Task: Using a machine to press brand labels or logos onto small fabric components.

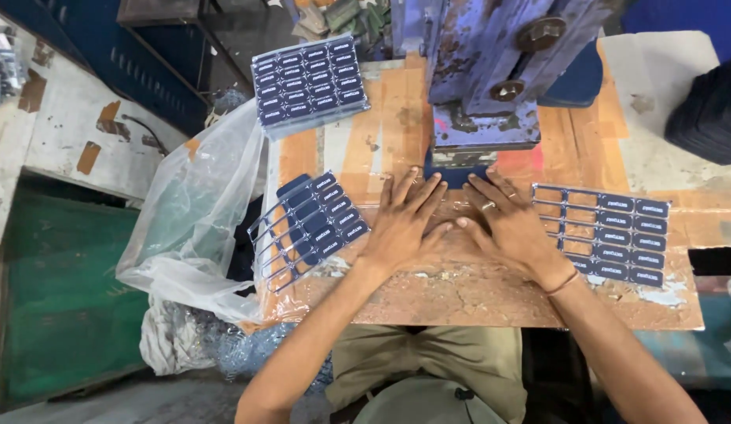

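Note:
My left hand and my right hand lie flat, side by side, on the worn orange worktable, fingers spread toward a dark blue piece under the blue press. The fingertips reach the piece's edge; neither hand grips anything. A ring shows on my right hand and a band on its wrist. A partly emptied grid sheet of dark blue tags rests just left of my left hand. Another partly emptied sheet sits right of my right hand.
A full stack of blue tag sheets sits at the table's far left. A clear plastic bag hangs off the left edge over a green bin. A dark stack stands at far right.

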